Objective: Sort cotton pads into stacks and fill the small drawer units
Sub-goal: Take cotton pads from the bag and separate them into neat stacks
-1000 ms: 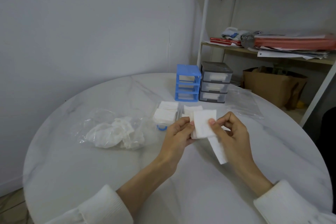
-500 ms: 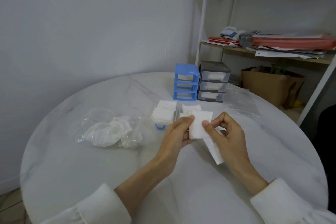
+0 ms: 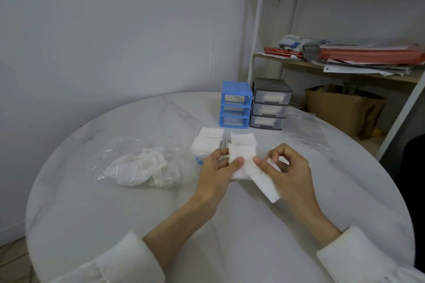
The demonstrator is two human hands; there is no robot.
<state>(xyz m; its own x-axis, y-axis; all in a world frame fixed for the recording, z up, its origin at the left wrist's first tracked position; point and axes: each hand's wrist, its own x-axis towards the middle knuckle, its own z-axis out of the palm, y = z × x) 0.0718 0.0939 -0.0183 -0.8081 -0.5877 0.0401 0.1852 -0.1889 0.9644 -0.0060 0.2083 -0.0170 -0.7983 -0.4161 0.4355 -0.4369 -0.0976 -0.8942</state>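
Pads (image 3: pixel 242 163): I pinched them between both hands above the table (image 3: pixel 115 213).
Left hand (image 3: pixel 218 167): thumb clamped on pads.
Right hand (image 3: pixel 287 167): pinched the same pads.
Drawers (image 3: pixel 234 104): beyond, side by side.

We find no text we can read: the white marks on the red books (image 3: pixel 283 52) on the shelf are too blurred.

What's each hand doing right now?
Left hand: pinching a cotton pad by its left edge.
Right hand: pinching the same pad's right edge, more pads tucked under its fingers.
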